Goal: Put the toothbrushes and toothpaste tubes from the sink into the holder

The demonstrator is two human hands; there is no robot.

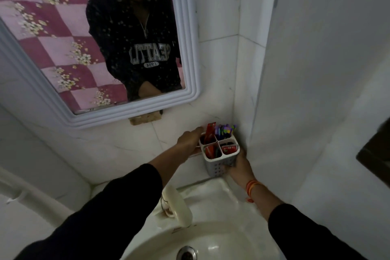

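1. Presently, the mirror [95, 38] occupies the 10 o'clock region of the wall, with the tap [177, 205] below it at the back edge of the sink [211, 245].
2. The left hand [190, 139] reaches to the holder [219, 154] from its 9 o'clock side. The fingers lie against the rim and the wall tile behind. Whether they grip the rim or only steady it cannot be told.
3. The holder is a white four-compartment caddy with a perforated wall, positioned in the tiled corner just above the sink's 1 o'clock corner.
4. Contents: a red toothpaste tube [210, 133] stands upright in the far-left compartment; toothbrushes [224, 131] with coloured handles fill the far-right one. Both near compartments hold red tubes as well.
5. The right hand [240, 167] is wrapped around the holder's lower wall from the 5 o'clock side, bearing it from beneath.
6. The visible part of the basin shows only the drain [186, 253]; no brush or tube lies there.
7. Judgement: loading appears complete, and the step in hand is seating the filled holder in its corner.
8. The next move calls for keeping the holder upright, confirming it sits firmly, then letting go with both hands without tipping it.
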